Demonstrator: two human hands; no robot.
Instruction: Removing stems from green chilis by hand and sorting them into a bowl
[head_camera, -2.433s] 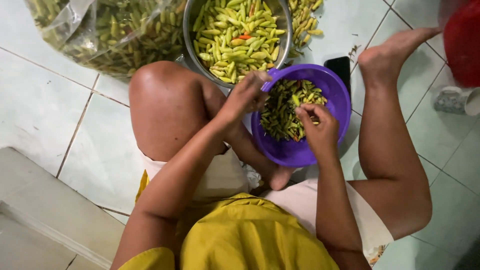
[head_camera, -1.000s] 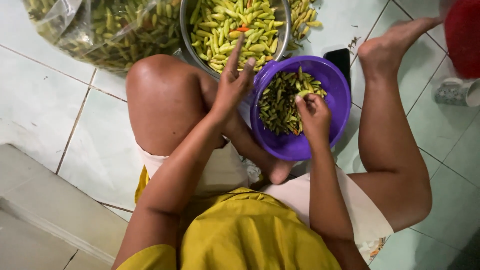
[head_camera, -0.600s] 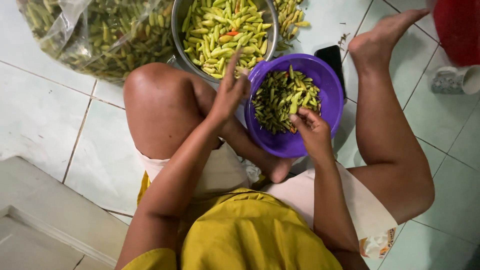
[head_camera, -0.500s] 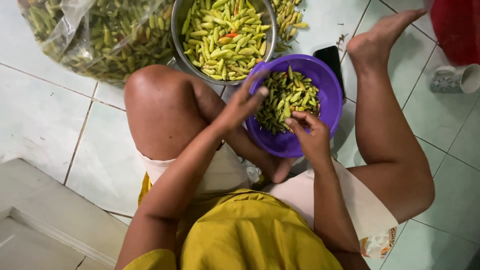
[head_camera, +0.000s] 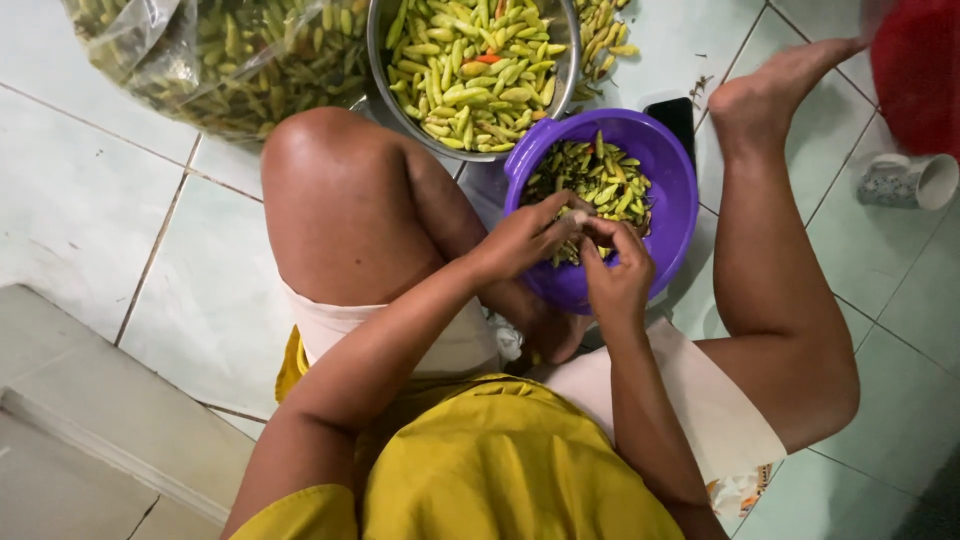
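Nearest, a yellow garment and white shorts are seen from above, worn by a person seated on a pale green tiled floor with knees drawn up. Just beyond, the left hand and the right hand are brought together over the near part of a purple plastic bowl. Both are narrowed to a pinch, fingertips meeting on one small green chili; how much of it is covered cannot be told. The bowl is partly filled with green chilies and is set on the floor between the legs.

The pinched chili is judged to be very light, small, smooth-skinned and a little slippery, firm yet easily snapped or bruised; a hold at the stem end with the other fingertips on the body seems best.

Farther off, a metal bowl heaped with paler yellow-green chilies is seen touching the purple bowl's far left rim. To the far left, a clear plastic bag of chilies lies. At the far right, a patterned cup lies on its side near a red container.
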